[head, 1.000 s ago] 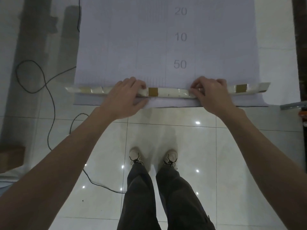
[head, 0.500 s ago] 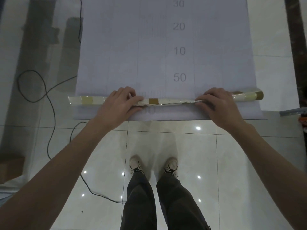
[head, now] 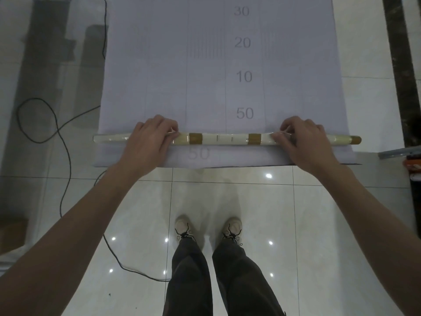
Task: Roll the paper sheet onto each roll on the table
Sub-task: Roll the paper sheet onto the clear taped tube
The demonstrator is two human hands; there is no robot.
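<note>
A large pale grey paper sheet (head: 205,76) with printed numbers 30, 20, 10, 50 lies flat on the tiled floor. Across its near end lies a long thin roll (head: 225,139), whitish with brown tape bands, a little way in from the sheet's near edge. My left hand (head: 150,140) grips the roll left of its middle, fingers curled over the top. My right hand (head: 303,140) grips it right of the middle the same way. A strip of sheet with a faint "50" shows between the roll and the near edge.
A black cable (head: 57,124) loops over the floor on the left and runs toward my feet (head: 208,229). At the right edge are a dark floor strip (head: 398,65), a grey metal bar (head: 398,152) and orange-and-white items (head: 413,165). A brown box (head: 11,233) sits at the far left.
The roll has gone from flat-looking and slightly bowed to a straight round tube, set a little further in from the sheet's near edge. Both hands have spread further apart along it.
</note>
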